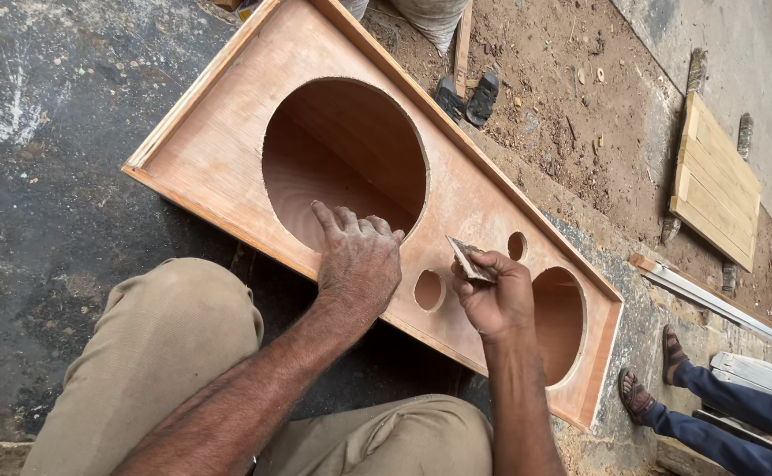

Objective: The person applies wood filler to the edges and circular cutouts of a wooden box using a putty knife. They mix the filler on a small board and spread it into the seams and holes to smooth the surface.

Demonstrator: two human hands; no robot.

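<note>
A long plywood box (pixel 218 145) lies on the ground in front of me, its face cut with a large round hole (pixel 343 159), a second large hole (pixel 559 322) and two small holes (pixel 428 289). My left hand (pixel 358 256) rests on the face at the near rim of the large hole, fingers curled over its edge. My right hand (pixel 493 295) hovers over the face between the two small holes and pinches a small flat scraper-like piece (pixel 469 258). My knees in tan trousers (pixel 152 353) are at the bottom.
Dark concrete floor (pixel 42 176) spreads to the left, bare dirt (pixel 571 97) to the upper right. A slatted wooden panel (pixel 714 181) lies at the right. Black sandals (pixel 467 95) sit beyond the box. Another person's sandalled feet (pixel 655 370) and blue trouser legs are at the lower right.
</note>
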